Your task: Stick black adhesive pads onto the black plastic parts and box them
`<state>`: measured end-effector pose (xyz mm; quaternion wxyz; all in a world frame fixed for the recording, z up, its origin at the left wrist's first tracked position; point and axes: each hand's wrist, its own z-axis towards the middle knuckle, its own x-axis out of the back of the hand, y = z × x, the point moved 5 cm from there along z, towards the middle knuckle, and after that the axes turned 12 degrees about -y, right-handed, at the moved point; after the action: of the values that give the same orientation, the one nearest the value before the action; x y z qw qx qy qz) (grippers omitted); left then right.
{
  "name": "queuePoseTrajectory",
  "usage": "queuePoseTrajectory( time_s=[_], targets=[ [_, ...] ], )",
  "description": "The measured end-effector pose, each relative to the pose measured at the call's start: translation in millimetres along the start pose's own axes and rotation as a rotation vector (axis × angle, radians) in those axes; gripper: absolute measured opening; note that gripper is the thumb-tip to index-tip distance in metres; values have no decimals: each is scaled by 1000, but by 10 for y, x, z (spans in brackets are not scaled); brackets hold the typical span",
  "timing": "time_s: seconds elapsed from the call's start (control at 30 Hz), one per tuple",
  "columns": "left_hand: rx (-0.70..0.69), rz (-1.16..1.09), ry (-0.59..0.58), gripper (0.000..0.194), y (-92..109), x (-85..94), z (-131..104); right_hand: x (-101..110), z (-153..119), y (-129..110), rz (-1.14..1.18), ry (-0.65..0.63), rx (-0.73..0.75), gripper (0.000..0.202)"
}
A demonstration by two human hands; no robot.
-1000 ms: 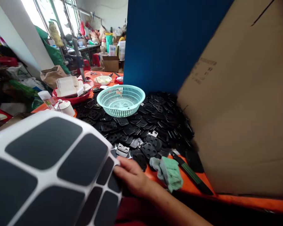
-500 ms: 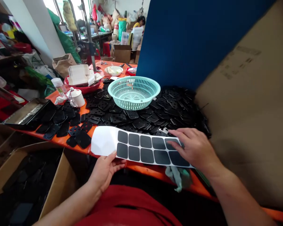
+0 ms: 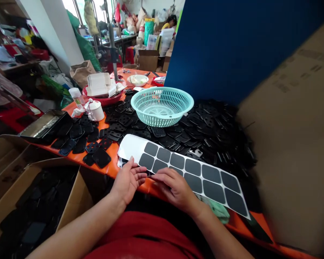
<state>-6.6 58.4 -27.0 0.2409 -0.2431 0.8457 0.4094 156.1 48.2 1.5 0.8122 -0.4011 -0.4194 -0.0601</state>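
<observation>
Both hands are meeting at the near edge of the sticker sheet [image 3: 183, 169] lying over the black parts pile [image 3: 205, 126], left hand [image 3: 129, 180] loosely open underneath, right hand [image 3: 175, 187] curled, fingertips pinching at it.

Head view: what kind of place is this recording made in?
Probably a small assembly workshop: a heap of black plastic parts covers the orange table, a sheet of dark pads lies by the hands, cardboard boxes stand around.
</observation>
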Motion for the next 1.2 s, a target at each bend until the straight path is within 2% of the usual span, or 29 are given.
queuePoseTrajectory(
  time_s=[0.07, 0.13, 0.27, 0.33, 0.47, 0.6, 0.73, 0.83, 0.97, 1.1, 1.2],
  targets=[
    [-2, 33, 29, 23, 2, 35, 35, 17, -38, 34, 73, 16, -14, 20],
    [-40, 90, 10, 23, 5, 58, 40, 35, -67, 57, 131, 41, -23, 18],
    [-159, 185, -42, 34, 6, 86, -99, 48, -94, 65, 112, 75, -22, 17],
    [-80, 197, -76, 35, -73, 95, -201, 41, -91, 52, -27, 86, -48, 19],
    [235, 157, -159, 23, -325, 101, -350, -17, -40, 52, -464, 31, -176, 36],
    [282, 95, -181, 14, -389, 82, -332, 8, -5, 1, -566, 46, -102, 29],
    [226, -37, -146, 19, -310, 22, -244, 154, -43, -169, -533, 106, 31, 27],
    [90, -129, -96, 16, -177, -17, -180, 210, -91, -277, -527, 104, 99, 26],
    [-65, -163, -74, 13, -45, -71, -117, 183, -158, -270, -474, 99, 133, 23],
    [-63, -176, -41, 15, -79, -117, -50, 141, -217, -218, -445, 103, 144, 24],
    [-109, -218, -15, 25, -113, -140, -3, 120, -249, -219, -451, 89, 146, 25]
  ],
)
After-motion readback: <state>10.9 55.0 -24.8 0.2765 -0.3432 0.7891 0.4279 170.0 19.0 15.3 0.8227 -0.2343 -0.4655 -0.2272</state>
